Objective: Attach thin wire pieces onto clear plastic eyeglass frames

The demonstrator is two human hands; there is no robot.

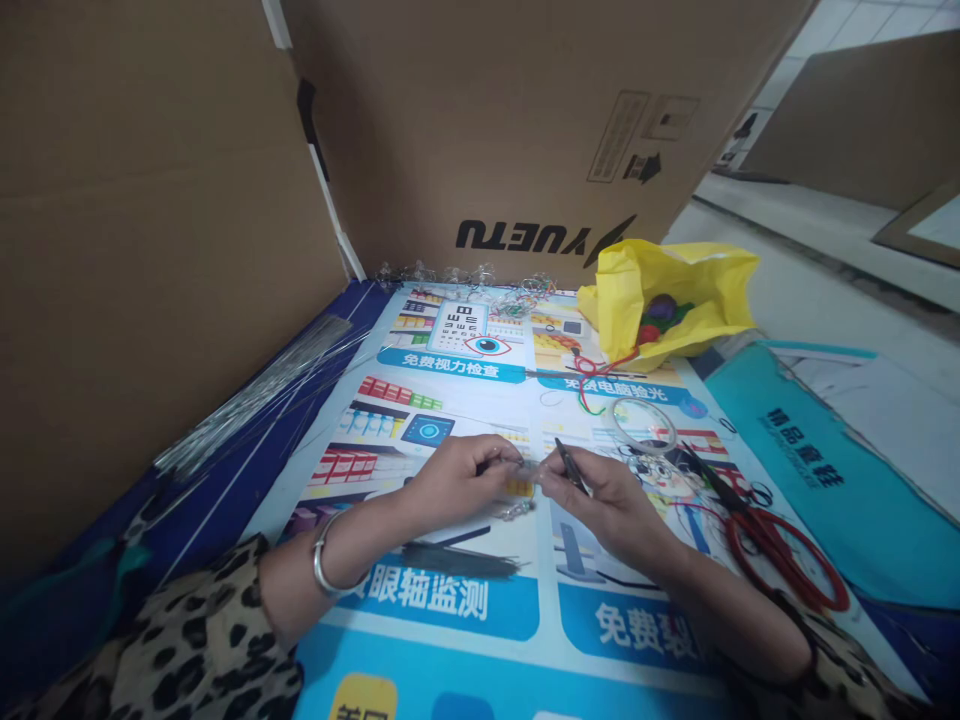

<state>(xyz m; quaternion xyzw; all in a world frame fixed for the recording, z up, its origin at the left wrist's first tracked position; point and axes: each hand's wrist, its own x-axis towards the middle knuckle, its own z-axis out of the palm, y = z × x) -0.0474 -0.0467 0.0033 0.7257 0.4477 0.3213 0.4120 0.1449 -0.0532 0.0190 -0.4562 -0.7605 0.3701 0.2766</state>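
My left hand [480, 470], a silver bangle at its wrist, is closed in a pinch on a small clear piece [529, 470] too small to make out fully. My right hand [600, 495] meets it from the other side, its fingertips at the same clear piece. A slim dark pointed tool [571, 466] is gripped between the right thumb and fingers. Just below the fingertips lies a little clear beaded piece [516, 511]. A bundle of thin dark wires [465, 560] rests beneath my left forearm.
Red-handled scissors [784, 560] and a clear tape roll [667, 440] lie right. A yellow bag [675, 265] holds coloured balls, near red cord [596, 368]. Silver wires [255, 390] and green-handled pliers [124, 565] lie left. Clear wire pieces [450, 275] line the cardboard wall [480, 130].
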